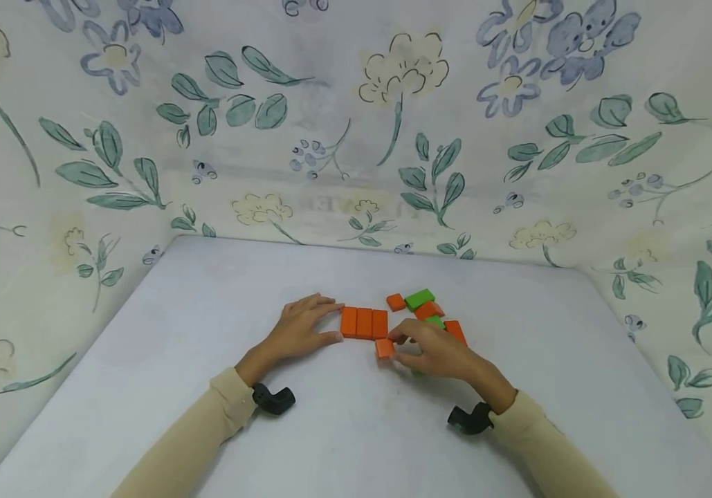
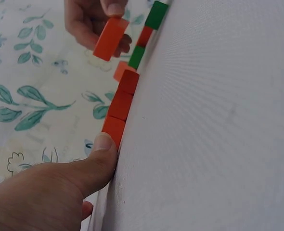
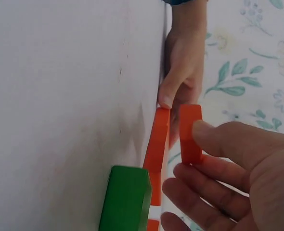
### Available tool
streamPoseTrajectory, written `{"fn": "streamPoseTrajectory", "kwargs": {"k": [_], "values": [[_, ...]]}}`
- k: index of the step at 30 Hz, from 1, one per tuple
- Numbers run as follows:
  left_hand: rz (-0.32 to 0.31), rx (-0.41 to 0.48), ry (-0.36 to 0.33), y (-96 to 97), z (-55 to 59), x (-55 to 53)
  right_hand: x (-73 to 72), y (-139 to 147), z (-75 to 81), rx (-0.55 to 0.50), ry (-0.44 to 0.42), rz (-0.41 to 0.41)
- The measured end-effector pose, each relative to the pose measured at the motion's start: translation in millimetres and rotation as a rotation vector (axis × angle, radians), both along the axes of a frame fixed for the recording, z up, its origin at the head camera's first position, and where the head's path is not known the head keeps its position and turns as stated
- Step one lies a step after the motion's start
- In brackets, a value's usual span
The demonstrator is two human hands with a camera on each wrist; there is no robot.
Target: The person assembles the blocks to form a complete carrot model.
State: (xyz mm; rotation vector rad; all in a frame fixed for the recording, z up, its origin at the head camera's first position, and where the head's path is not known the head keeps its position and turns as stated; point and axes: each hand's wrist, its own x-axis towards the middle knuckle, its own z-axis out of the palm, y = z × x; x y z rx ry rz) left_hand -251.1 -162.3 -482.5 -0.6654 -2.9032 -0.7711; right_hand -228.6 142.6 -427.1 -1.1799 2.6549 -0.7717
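Orange row (image 1: 364, 323): three blocks laid flat, side by side, long sides touching; position near the middle of the white table (image 1: 331, 443).
Left hand (image 1: 302, 328): at the left end of the row; thumb and index finger extended and apart, one at each corner of the end block (image 1: 349, 322); in the left wrist view the thumb tip (image 2: 103, 142) is in contact with that block.
Right hand (image 1: 439, 349): clamped, thumb against fingers, on a single orange block.
Held block (image 1: 384, 348): pinched, on the near side of the row's right end; both wrist views show it raised off the table and apart from the row.
Small orange block (image 1: 396, 302): just beyond the row's right end, on its own.
Far green block (image 1: 420, 299): just right of the small orange block, lying close against the middle orange block (image 1: 428, 310).
Near green block (image 1: 435, 321): beside the middle orange block, partly hidden by the right hand.
Right orange block (image 1: 456, 332): outermost of the loose blocks, partly covered by the same hand.
Green piece (image 1: 418, 372): below the right hand, mostly covered; outline cannot be told.
Wrists: left black device (image 1: 273, 400) and right black device (image 1: 470, 419), each next to a beige sleeve (image 1: 225, 404).
Floral cloth (image 1: 331, 145): behind the table and along both sides.
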Motion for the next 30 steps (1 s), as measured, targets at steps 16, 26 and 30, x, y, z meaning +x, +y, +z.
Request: {"fn": "streamPoseTrajectory", "kwargs": {"k": [16,26,30], "values": [[-0.005,0.003,-0.002,-0.6,-2.0,-2.2,0.3,-45,-7.1,0.072,0.185,-0.112],[-0.004,-0.009,-0.004,0.4,1.8,-3.7,4.9,-57,-16.1,0.070,0.301,-0.173],[-0.003,-0.008,-0.002,-0.9,-0.6,-2.3,6.6,-59,-20.9,0.073,0.352,-0.167]]}}
